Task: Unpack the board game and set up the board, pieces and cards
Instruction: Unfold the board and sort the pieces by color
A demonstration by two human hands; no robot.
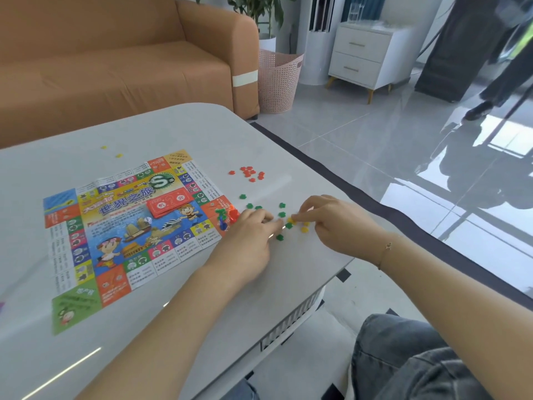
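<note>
White table point(202, 134), right hand point(340, 223) pinching yellow piece point(291, 220) (fingertips)

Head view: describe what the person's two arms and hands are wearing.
Both forearms are bare, with no sleeves in view. The right wrist carries a thin gold-coloured chain bracelet with a small charm. The left hand and the right hand wear no gloves; whether there are rings cannot be told. Grey denim trousers show at the lower right.

Green pieces point(282, 214) and yellow pieces point(304, 228) crowd the fingers point(271, 223); bare desk point(288, 264) lies nearer the body, red pieces point(250, 173) beyond.
</note>
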